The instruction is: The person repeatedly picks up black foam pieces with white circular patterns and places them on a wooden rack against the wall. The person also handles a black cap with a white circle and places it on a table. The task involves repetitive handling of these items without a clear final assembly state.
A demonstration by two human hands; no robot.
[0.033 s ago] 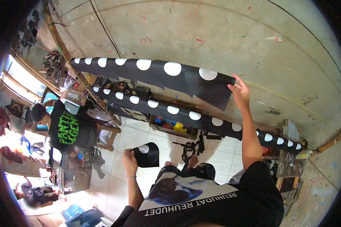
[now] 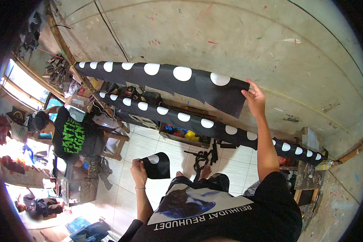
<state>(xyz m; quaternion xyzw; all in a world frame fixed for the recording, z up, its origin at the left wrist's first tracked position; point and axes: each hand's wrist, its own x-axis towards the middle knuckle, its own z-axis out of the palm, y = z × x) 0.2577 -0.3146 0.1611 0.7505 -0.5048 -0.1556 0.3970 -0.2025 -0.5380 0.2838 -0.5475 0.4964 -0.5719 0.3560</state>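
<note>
My left hand (image 2: 138,173), held low in front of me, pinches the edge of a loose black piece (image 2: 160,168) with a white rounded patch, which looks like cloth or thin sheet material. My right hand (image 2: 255,97) is raised at the right end of an upper row of similar black pieces (image 2: 197,86). Its thumb and fingers close on the corner of the last piece. White rounded patches run along the top of that row. A second black row (image 2: 171,115) with white patches hangs below it, passing behind my right forearm.
A yellow string (image 2: 302,98) continues right along the stained wall (image 2: 230,36). Under the rows stands an open box (image 2: 181,137) of colourful items. Black straps (image 2: 201,159) lie on the tiled floor by my feet. A co-worker (image 2: 72,135) sits at the left; another person (image 2: 44,205) is lower left.
</note>
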